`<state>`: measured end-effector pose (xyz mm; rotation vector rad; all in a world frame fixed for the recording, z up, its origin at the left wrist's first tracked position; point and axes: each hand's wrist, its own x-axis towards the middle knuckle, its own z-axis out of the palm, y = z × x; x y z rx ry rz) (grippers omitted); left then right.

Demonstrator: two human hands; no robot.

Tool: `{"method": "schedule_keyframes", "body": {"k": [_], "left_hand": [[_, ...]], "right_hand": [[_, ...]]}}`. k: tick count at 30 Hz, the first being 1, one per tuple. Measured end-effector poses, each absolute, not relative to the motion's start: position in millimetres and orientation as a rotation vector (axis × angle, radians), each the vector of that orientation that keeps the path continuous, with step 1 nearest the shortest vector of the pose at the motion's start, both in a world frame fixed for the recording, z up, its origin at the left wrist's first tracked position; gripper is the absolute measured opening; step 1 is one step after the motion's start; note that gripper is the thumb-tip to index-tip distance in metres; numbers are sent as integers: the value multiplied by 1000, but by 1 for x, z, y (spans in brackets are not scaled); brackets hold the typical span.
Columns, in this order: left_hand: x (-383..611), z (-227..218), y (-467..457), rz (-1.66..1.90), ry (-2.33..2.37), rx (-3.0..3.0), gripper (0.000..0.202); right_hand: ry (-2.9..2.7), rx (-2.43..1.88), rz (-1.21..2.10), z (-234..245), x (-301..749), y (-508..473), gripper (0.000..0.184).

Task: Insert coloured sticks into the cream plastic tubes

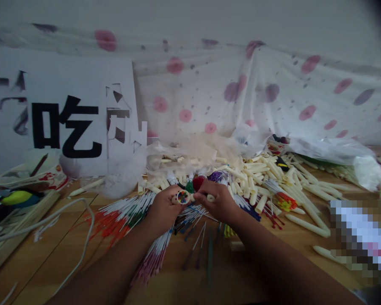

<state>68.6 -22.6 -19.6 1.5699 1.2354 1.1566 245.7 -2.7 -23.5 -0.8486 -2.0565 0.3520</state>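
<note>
Just above the table, my left hand (167,206) is closed round a short cream tube (178,202). Coloured tips (183,196) in several colours fill the tube's round end, which faces me. Close beside it, my right hand (220,200) is closed on another cream tube (211,198), whose end shows between the fingers. A pale piece shows between the two hands, but I cannot tell which tube it belongs to. Below the hands lie thin white sticks with pink tips (152,262), and to the left are sticks with orange tips (106,224).
Many cream tubes (257,173) are heaped behind the hands and to the right. Orange-and-yellow-tipped sticks (284,200) lie among them. A white cable (90,228) curves across the left of the wooden table. Paper sheets with black characters (82,127) and a dotted plastic sheet (190,93) hang behind.
</note>
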Motion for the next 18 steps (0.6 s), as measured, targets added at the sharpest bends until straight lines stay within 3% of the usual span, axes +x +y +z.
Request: {"method": "schedule_keyframes", "body": {"k": [7,12,18], "left_hand": [[68,-22,-20,1110,1254,1424,17],[69,-20,-21,1109,1228,1504,17],[68,-14,-20,1102,1255,1362,21]], "right_hand": [[-1970,-855,355,-28,241,-3,11],[-1951,-985,330,-31,241,-2,21],[-1973,-793,331,-31,242,-1,12]]}}
